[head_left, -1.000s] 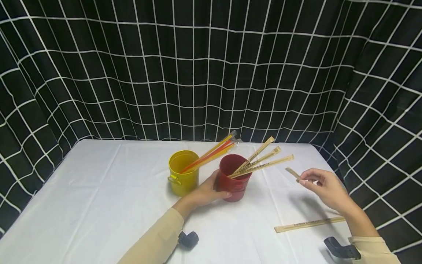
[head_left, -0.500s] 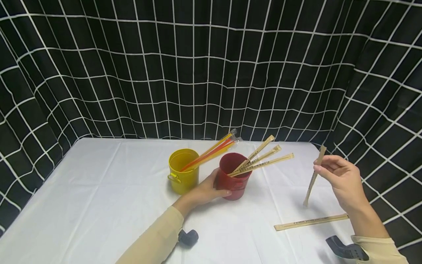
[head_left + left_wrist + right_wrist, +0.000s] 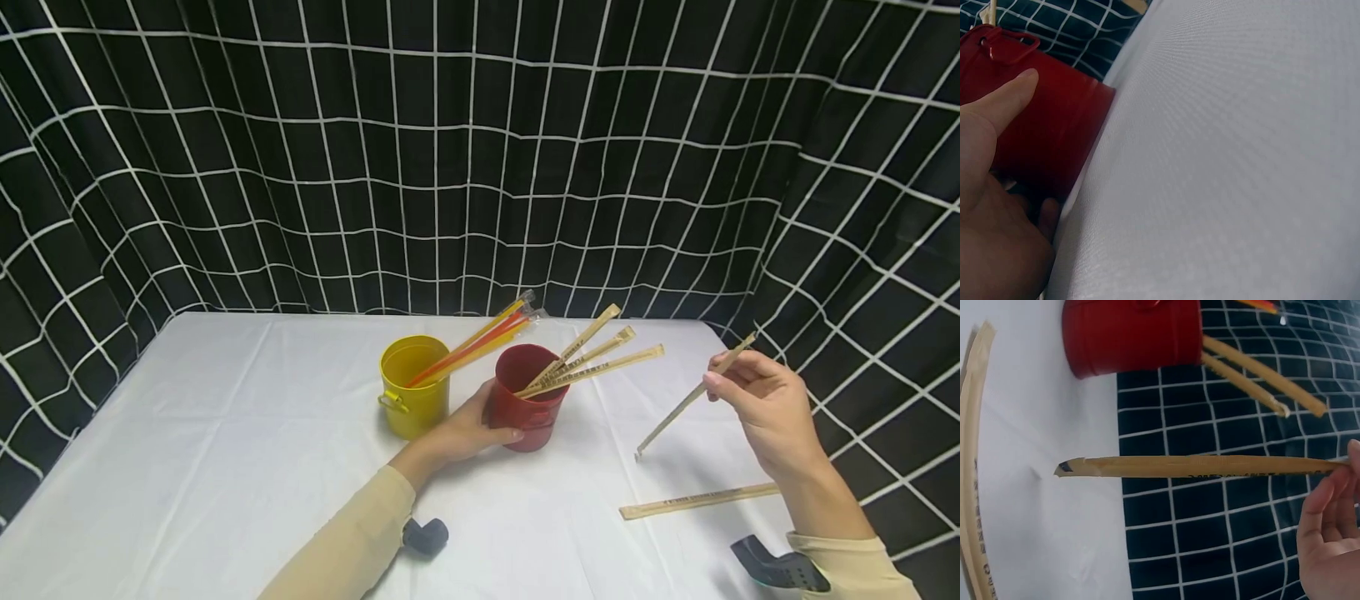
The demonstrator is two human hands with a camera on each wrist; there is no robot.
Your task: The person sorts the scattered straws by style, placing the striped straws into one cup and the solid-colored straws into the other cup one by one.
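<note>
My left hand [image 3: 463,431] grips the small red bucket [image 3: 538,414] from its left side, the thumb across the front. Several paper-wrapped straws [image 3: 607,365] stand in that bucket, leaning right over its rim. In the left wrist view the thumb lies flat along the red wall below the handle loop. My right hand [image 3: 772,410] pinches one paper-wrapped straw [image 3: 1210,465] near its upper end, above the table to the right of the red bucket. This straw slants, its lower end pointing left toward me. Beneath it another paper-wrapped straw [image 3: 690,502] lies on the white cloth.
Left of the red bucket stands a yellow bucket [image 3: 427,408] holding several yellow, orange and red straws [image 3: 480,343] in clear wrappers, which lean toward the red bucket. A white cloth [image 3: 202,442] covers the table. Behind it hangs a black curtain with a white grid [image 3: 450,167].
My right hand has risen and moved slightly right, and the straw in it has swung from upright to slanted, lower end leftward. The left hand and both buckets hold still.
</note>
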